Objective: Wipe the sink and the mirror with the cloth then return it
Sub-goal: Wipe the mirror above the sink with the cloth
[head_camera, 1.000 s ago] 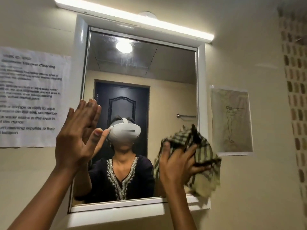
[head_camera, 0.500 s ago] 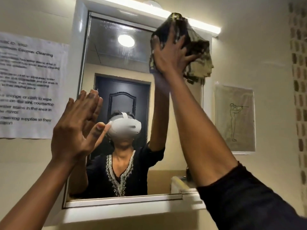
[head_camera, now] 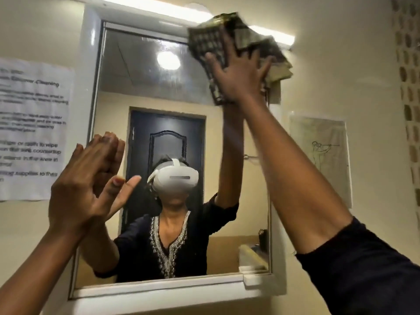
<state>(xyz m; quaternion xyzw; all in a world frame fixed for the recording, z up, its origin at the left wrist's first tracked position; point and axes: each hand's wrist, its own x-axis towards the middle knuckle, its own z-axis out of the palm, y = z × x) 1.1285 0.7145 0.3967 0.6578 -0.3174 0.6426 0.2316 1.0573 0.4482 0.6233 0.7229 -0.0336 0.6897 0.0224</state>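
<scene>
A white-framed mirror (head_camera: 141,87) hangs on the wall in front of me and shows a person in a headset. My right hand (head_camera: 238,76) reaches high and presses a green checked cloth (head_camera: 229,35) flat against the mirror's top right corner. The cloth is bunched and hangs past the frame's right edge. My left hand (head_camera: 86,185) is raised with its fingers spread, palm flat against the mirror's left edge. The sink is out of view.
A bright strip light (head_camera: 150,5) runs above the mirror. A printed paper notice (head_camera: 31,128) is taped to the wall at left, and a line drawing (head_camera: 322,155) hangs at right. A patterned tile strip (head_camera: 409,87) runs down the far right.
My right hand swept the cloth from the mirror's lower right up to its top right corner and stays there. My left hand has kept its place at the left edge.
</scene>
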